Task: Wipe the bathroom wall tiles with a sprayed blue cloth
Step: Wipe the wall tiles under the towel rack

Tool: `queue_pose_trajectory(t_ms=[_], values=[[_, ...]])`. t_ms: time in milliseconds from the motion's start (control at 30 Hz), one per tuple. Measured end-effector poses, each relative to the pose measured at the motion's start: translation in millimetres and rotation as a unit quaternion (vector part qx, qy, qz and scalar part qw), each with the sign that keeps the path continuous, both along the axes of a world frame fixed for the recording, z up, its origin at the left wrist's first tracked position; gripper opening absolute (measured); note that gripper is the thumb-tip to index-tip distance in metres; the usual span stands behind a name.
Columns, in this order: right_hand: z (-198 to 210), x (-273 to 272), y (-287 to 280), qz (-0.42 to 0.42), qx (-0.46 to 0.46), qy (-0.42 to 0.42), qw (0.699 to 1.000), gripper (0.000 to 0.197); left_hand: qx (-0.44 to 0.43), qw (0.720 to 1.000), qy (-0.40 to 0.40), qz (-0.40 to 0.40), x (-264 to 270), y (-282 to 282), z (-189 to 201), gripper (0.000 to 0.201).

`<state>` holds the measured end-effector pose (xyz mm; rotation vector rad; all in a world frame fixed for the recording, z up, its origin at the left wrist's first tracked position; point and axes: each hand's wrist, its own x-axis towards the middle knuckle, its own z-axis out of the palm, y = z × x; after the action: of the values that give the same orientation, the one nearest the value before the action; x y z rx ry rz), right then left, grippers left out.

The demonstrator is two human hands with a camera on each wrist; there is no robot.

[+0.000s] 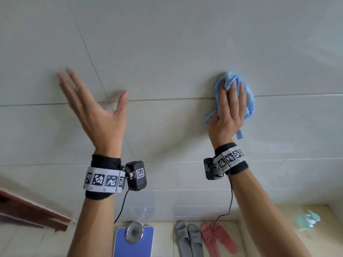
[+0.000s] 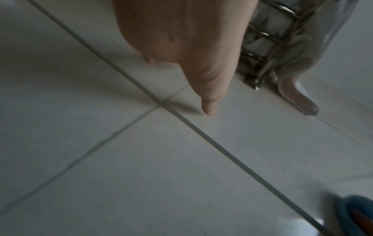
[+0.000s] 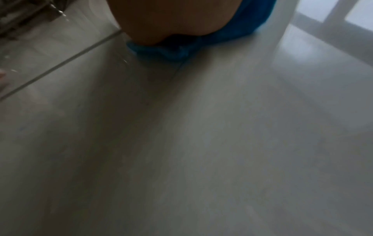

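I see the blue cloth bunched against the wall tiles, lying across a horizontal grout line toward the right side of the wall. My right hand is flat over it, fingers straight and close together, pressing it to the tile rather than curling round it; a fold of cloth pokes up between the fingertips and a small tag hangs out below the heel of the hand. In the right wrist view only the base of the palm and a dark blue edge of cloth touching the tile show, and that picture is blurred.

My left hand is raised well apart from the cloth, toward the left side of the wall, fingers spread and straight, thumb held wide, holding nothing. Whether its fingertips touch the tile I cannot tell; it is blurred in the head view. It sits near a crossing of grout lines.

Both wrists carry black bands with printed markers and small black cameras with cables.

At the foot of the wall, on the floor, are a blue bathroom scale, a pair of grey slippers and, just beside them, a pair of pink slippers. A brown wooden edge enters at the lower left. The left wrist view shows a metal wire rack fixed to the wall, with pale fabric hanging off it.
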<state>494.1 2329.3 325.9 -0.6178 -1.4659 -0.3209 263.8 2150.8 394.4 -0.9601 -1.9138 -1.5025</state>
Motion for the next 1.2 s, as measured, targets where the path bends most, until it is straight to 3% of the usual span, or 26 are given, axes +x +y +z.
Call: queue_pose_trajectory(t_ms=[133,300,433,633,733,767,867,933,1033,1200], values=[[-33.6,-37.9,-20.7,0.032,0.016,-0.028,0.999,0.046,-0.001,0.996,-0.087,-0.006,-39.5,-13.0,-10.9,0.117],[-80.7,-108.7,-62.5,0.103,0.019,-0.132,0.986,0.043,-0.058,0.997,-0.053,0.008,-60.4,-28.5,-14.1,0.089],[-80.8,-176.1,-101.2,0.175,0.022,-0.175,0.969,0.041,-0.129,0.991,-0.029,-0.015,-81.1,-57.2,-11.5,0.069],[-65.3,-259.5,-152.5,0.259,-0.016,-0.231,0.938,0.045,-0.209,0.975,0.026,-0.076,-106.1,-84.5,-4.3,0.062],[-58.5,-261.8,-168.9,0.265,-0.079,-0.187,0.942,0.050,-0.160,0.976,0.065,-0.135,-126.2,-102.3,-3.9,0.054],[-55.9,-258.7,-171.7,0.250,-0.092,-0.150,0.952,0.043,-0.129,0.979,0.077,-0.138,-137.3,-109.6,-5.1,0.052],[-38.9,-249.0,-169.4,0.143,-0.103,0.024,0.984,0.033,-0.067,0.990,0.070,-0.100,-180.7,-132.3,-11.8,0.056],[-27.9,-248.7,-162.4,0.085,-0.123,0.103,0.983,0.046,-0.064,0.995,0.032,-0.063,-213.4,-148.7,-17.5,0.066],[-22.3,-258.2,-154.6,0.062,-0.135,0.121,0.981,0.060,-0.085,0.994,-0.050,-0.035,-257.8,-168.7,-24.9,0.082],[-49.0,-301.1,-169.3,0.057,-0.127,0.081,0.987,0.060,-0.111,0.980,-0.163,-0.027,-322.3,-192.6,-36.5,0.073]])
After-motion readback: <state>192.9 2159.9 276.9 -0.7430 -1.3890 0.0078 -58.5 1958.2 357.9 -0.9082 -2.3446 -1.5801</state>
